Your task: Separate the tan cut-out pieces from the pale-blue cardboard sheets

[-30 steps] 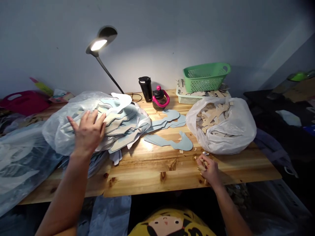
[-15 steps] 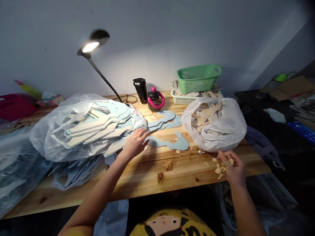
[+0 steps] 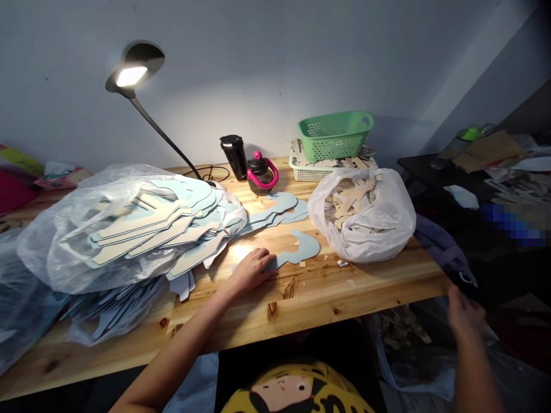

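Note:
My left hand [image 3: 255, 268] is on a light-blue wavy cardboard cutout [image 3: 307, 248] lying on the table, fingers and thumb closed about its narrow middle. The cutout's left part is mostly hidden under the hand. Past the table's right front corner hangs my right hand [image 3: 465, 314], blurred, its fingers not clear and no scraps visible in it. Below and left of it, a clear plastic bag [image 3: 387, 367] holds cardboard scraps [image 3: 402, 327]. More blue cutouts [image 3: 275, 207] lie behind the one I touch. A white bag [image 3: 383, 235] of tan scraps [image 3: 350, 201] stands to the right.
A large plastic bag [image 3: 47, 246] spills stacked cutouts [image 3: 150, 221] at left. Behind are a lit lamp [image 3: 159, 129], a black tumbler [image 3: 233, 158], a pink-handled bottle [image 3: 262, 175] and a green basket [image 3: 336, 137] on a white one [image 3: 314, 172]. Small scraps dot the wooden table [image 3: 318, 298].
My left hand has come down onto the blue cutout. My right hand, which held tan scraps above the table, has moved right and beyond its edge; the scraps no longer show in it.

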Demonstrator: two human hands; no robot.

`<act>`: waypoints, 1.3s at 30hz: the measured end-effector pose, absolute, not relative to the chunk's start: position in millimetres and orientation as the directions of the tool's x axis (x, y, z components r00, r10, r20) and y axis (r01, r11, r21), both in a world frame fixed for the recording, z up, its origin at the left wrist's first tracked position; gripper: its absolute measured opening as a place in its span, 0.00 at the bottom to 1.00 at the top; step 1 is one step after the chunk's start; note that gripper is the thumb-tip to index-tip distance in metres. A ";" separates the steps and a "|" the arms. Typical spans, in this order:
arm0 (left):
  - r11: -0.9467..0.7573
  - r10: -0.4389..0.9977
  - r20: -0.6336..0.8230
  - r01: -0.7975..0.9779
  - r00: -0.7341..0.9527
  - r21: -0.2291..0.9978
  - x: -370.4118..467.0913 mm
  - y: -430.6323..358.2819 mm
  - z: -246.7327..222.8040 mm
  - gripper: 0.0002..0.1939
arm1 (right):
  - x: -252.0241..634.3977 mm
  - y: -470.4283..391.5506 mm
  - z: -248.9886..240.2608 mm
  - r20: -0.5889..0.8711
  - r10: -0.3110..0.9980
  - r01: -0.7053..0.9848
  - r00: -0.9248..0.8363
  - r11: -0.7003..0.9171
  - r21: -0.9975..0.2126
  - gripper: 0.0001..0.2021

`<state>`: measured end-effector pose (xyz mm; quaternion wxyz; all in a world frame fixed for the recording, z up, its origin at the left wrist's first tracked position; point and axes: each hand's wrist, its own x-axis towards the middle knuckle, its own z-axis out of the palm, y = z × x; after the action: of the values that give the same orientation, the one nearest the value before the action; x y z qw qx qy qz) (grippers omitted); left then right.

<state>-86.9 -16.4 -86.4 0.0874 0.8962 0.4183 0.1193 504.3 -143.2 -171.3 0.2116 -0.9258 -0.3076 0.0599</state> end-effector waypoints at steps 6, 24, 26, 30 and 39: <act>-0.653 0.752 0.160 0.686 0.640 0.321 -82.6 -50.4 -98.1 0.20 | 449.4 -120.1 -101.7 0.728 0.187 0.738 0.660 -0.338 -0.583 0.17; -0.593 0.796 0.182 0.682 0.578 0.428 -56.3 -108.2 -90.2 0.22 | 266.1 89.3 -21.6 0.288 0.933 0.968 0.214 -0.164 -0.188 0.08; -0.558 0.827 0.252 0.680 0.503 0.476 -58.5 -107.2 -90.3 0.19 | 264.7 76.4 -17.6 0.360 0.892 0.940 0.274 -0.168 -0.298 0.06; -0.470 0.882 0.328 0.586 0.338 0.660 -52.2 -96.1 -72.2 0.17 | 240.0 29.9 -10.8 0.449 0.854 0.714 0.262 0.142 -0.686 0.11; -0.033 0.995 0.050 -0.189 0.088 0.981 -8.1 -62.8 -39.9 0.21 | 149.2 -55.1 -29.9 0.030 0.969 0.012 -0.247 0.034 -0.999 0.23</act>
<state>-8.1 -62.8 -39.9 0.5567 0.4838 0.4166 0.5315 149.2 -55.1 -29.9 0.4378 -0.4299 -0.5705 0.5460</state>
